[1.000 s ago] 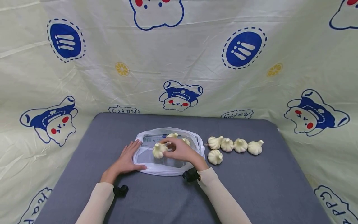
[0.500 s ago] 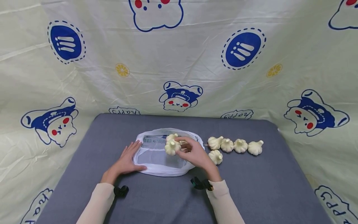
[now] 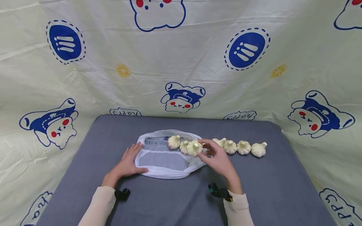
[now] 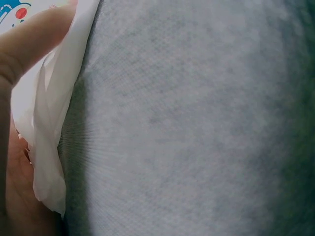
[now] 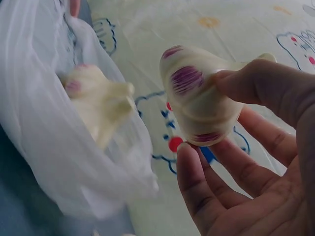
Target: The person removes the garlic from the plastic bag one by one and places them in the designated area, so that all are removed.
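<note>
A white plastic bag (image 3: 167,173) lies on the table with its mouth spread wide. My left hand (image 3: 127,161) rests at the bag's left end, fingers straight and spread, thumb along the near rim. Between thumb and fingertips my right hand (image 3: 217,159) pinches a garlic bulb (image 3: 194,148) over the bag's right side. Purple streaks mark this bulb in the right wrist view. Behind it, two more bulbs show within the bag, a left one (image 3: 173,142) and a partly covered one (image 3: 183,146). The left wrist view catches the left thumb (image 4: 34,42) against the white plastic.
To the right of the bag, several garlic bulbs (image 3: 243,147) stand in a row, the leftmost partly covered by the right hand. A grey cloth (image 3: 271,191) covers the table. Behind it hangs a patterned pale curtain (image 3: 198,56).
My right hand has moved right with the garlic bulb, from the bag's middle to its right side. It now hides the bulb in front of the row. The left hand has stayed put.
</note>
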`<state>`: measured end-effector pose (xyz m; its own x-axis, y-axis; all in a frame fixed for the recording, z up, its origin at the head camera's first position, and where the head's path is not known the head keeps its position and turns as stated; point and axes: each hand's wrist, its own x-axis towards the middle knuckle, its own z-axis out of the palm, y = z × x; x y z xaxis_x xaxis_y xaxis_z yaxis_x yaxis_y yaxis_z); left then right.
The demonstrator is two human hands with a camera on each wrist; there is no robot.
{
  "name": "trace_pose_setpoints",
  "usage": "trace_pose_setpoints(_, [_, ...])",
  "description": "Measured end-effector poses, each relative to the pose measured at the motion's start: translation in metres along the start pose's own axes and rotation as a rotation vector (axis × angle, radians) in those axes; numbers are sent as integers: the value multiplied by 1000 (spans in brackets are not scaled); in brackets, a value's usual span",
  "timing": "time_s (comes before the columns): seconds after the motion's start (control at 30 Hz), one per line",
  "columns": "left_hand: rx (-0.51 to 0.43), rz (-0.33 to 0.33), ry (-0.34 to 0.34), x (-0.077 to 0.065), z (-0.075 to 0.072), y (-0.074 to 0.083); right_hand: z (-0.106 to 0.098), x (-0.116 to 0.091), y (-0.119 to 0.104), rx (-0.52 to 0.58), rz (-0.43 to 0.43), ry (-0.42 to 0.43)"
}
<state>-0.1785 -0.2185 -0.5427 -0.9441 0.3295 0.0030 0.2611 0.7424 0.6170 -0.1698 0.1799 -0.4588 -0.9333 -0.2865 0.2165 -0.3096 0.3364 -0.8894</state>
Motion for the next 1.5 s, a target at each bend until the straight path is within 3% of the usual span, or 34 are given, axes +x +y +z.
trace_pose_setpoints(0.27, [-4,-13,-10,0,0,-2,-30,-15,8,13,13,90])
trace_pose_setpoints(0.8, [-8,-15,-19,2,1,-2,-72,-51,36,-121,78,313])
trace_pose_setpoints(1.2, [0,-10,-18,2,-2,2,-82,-71,55,-145,186,385])
trace_pose_setpoints(1.5, [-1,-23,-25,1,-1,2,-81,-76,79,-168,261,355])
